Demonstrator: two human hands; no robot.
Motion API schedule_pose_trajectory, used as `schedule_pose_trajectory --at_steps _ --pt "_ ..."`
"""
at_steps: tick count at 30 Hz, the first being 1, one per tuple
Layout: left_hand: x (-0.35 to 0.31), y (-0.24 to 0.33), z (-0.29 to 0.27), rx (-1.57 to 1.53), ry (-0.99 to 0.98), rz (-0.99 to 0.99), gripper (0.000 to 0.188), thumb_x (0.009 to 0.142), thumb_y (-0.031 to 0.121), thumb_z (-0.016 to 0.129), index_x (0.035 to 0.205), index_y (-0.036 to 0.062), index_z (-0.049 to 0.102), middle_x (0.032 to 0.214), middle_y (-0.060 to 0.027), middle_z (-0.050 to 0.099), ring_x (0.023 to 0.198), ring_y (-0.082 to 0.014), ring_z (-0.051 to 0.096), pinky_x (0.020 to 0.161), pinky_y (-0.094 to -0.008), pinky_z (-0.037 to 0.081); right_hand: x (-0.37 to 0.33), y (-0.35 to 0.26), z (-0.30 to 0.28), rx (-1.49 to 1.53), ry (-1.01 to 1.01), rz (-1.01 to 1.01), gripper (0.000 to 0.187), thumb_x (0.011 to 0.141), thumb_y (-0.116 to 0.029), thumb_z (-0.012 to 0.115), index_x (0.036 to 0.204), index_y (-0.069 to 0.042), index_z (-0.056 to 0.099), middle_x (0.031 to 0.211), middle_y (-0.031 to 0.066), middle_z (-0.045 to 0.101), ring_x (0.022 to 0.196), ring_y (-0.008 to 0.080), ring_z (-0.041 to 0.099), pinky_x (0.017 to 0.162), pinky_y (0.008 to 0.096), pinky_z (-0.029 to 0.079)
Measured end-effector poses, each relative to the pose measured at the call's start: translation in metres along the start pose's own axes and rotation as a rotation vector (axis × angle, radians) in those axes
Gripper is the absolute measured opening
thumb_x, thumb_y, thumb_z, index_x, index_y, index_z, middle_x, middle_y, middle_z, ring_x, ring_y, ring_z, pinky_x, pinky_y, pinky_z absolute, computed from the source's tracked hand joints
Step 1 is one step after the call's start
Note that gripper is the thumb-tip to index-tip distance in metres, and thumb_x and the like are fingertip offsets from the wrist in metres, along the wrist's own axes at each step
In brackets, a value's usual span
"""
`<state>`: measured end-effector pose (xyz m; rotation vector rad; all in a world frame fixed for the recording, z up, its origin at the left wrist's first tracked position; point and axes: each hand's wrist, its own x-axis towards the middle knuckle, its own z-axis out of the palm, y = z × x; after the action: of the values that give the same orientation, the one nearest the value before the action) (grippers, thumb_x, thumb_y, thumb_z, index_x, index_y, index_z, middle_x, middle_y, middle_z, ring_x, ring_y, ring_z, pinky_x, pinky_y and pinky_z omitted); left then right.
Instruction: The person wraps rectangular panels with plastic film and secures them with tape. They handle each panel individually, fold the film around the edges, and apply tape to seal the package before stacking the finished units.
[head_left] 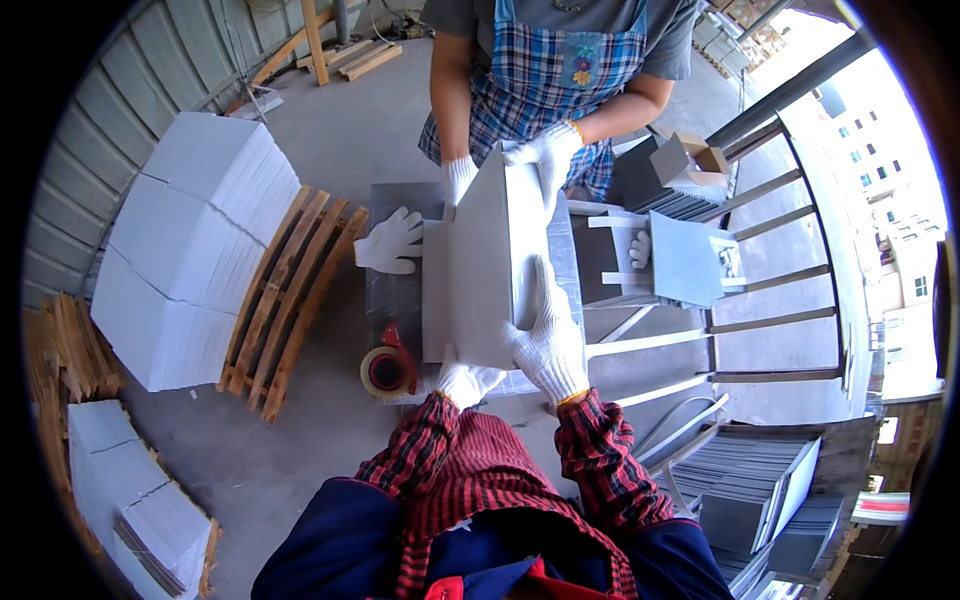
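Bracing a pale block at both ends, four gloved hands meet over the tabletop

The pale block (478, 260) runs lengthwise over the middle of the tabletop (393, 310), from near the far edge towards the near edge, with a flat pale sheet (434, 300) showing along its left side. Two people face each other across it, probably because a piece this long is easier to keep steady when each end is supported.

The right hand (552, 345) is clamped on the block's near right corner, its thumb spread well away from the fingers, which lie straight up along the right side. The left hand (467, 382) touches the near end, low down, perhaps to carry or stop it there; the block hides part of its fingers, so I cannot tell how far it is closed. The two hands are apart, with the corner of the block between them.

At the far end, one co-worker's hand (458, 181) touches the left side, while the other co-worker's hand (550, 160) lies over the right edge.

A loose white glove (392, 242) overhangs the left edge of the tabletop, and a red tape dispenser (390, 368) sits at its near left corner, seemingly kept within reach
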<state>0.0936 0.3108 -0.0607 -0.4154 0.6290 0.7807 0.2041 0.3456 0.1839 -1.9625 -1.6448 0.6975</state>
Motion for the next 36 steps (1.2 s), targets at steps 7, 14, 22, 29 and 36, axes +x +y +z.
schedule_pose_trajectory --at_steps 7,14,22,29,36 --pt "0.027 -0.001 0.014 -0.355 -0.149 0.116 0.06 0.092 0.059 0.051 0.128 0.0104 0.057 0.126 -0.0067 0.062 0.119 -0.0279 0.058 0.099 -0.0482 0.048 0.007 0.009 -0.017 0.051 -0.059 0.112 0.099 0.071 -0.021 0.075 0.155 -0.009 0.024 0.142 0.0267 0.046 0.126 0.0375 0.052 0.104 0.0429 0.043" --pt "0.041 -0.017 0.02 -0.511 -0.155 0.239 0.055 0.093 0.055 0.054 0.128 0.0133 0.058 0.127 -0.0058 0.063 0.117 -0.0282 0.059 0.098 -0.0468 0.049 0.02 0.073 -0.042 0.342 -0.069 0.068 0.097 0.072 -0.009 0.07 0.154 0.0 0.02 0.15 0.0242 0.039 0.136 0.0315 0.042 0.112 0.0373 0.034" --pt "0.049 -0.046 0.019 -0.239 0.033 0.573 0.062 0.094 0.058 0.054 0.136 0.0128 0.051 0.13 -0.0065 0.059 0.12 -0.0282 0.056 0.1 -0.0472 0.048 0.034 0.199 -0.066 0.808 -0.239 0.237 0.093 0.078 -0.003 0.065 0.157 -0.005 0.016 0.14 0.0178 0.049 0.116 0.0237 0.057 0.095 0.0332 0.05" --pt "0.0 -0.062 0.076 -0.069 0.08 0.688 0.044 0.099 0.036 0.059 0.134 0.0106 0.053 0.124 -0.004 0.061 0.113 -0.0197 0.059 0.094 -0.04 0.052 0.037 0.271 -0.06 1.283 -0.271 0.429 0.065 0.088 -0.005 0.059 0.149 -0.007 0.036 0.131 0.0077 0.055 0.116 0.0197 0.054 0.098 0.0351 0.044" --pt "-0.088 -0.083 0.151 0.5 0.329 1.086 0.036 0.098 0.023 0.059 0.132 0.0087 0.056 0.125 -0.0049 0.06 0.116 -0.021 0.057 0.098 -0.0389 0.047 0.037 0.281 0.031 1.515 -0.47 0.659 0.048 0.098 -0.036 0.058 0.138 -0.011 0.048 0.131 0.0045 0.056 0.12 0.0215 0.052 0.103 0.0415 0.041"
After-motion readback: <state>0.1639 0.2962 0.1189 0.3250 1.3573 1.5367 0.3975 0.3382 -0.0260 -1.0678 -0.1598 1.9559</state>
